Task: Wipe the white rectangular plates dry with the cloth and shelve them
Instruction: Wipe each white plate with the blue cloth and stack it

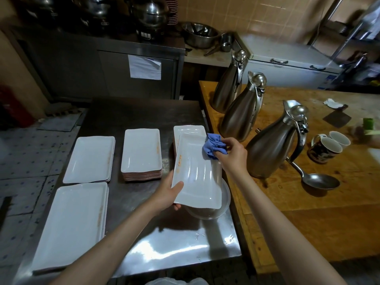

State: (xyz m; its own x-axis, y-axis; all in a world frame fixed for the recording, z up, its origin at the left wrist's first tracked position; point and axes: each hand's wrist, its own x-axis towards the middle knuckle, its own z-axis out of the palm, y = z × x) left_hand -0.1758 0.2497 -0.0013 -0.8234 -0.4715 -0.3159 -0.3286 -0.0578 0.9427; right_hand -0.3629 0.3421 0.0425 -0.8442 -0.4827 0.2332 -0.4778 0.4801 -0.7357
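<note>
A white rectangular plate (197, 171) is wiped at the centre of the frame.
It is pinched at its near-left corner by the left hand (167, 194); the blue cloth (213, 146), bunched in the right hand (232, 153), is pressed on its far edge. Glazed, stiff and probably slippery and fragile: the rim is best gripped.

Three steel jugs (244, 112) are standing on the wooden table (308, 212), two mugs (327, 147) and a ladle (316, 178) sitting beside them.

Steel table (144, 243) sits mid-kitchen, shiny w/ glare. Wood table (308, 212) butts its right side. Behind steel table: steel cabinet (123, 64) w/ paper taped on door, pots on top. Chest freezer (287, 64) behind wood table, beige tile wall (257, 15) above. Patterned tile floor (24, 153) left of steel table. Dim light.
</note>
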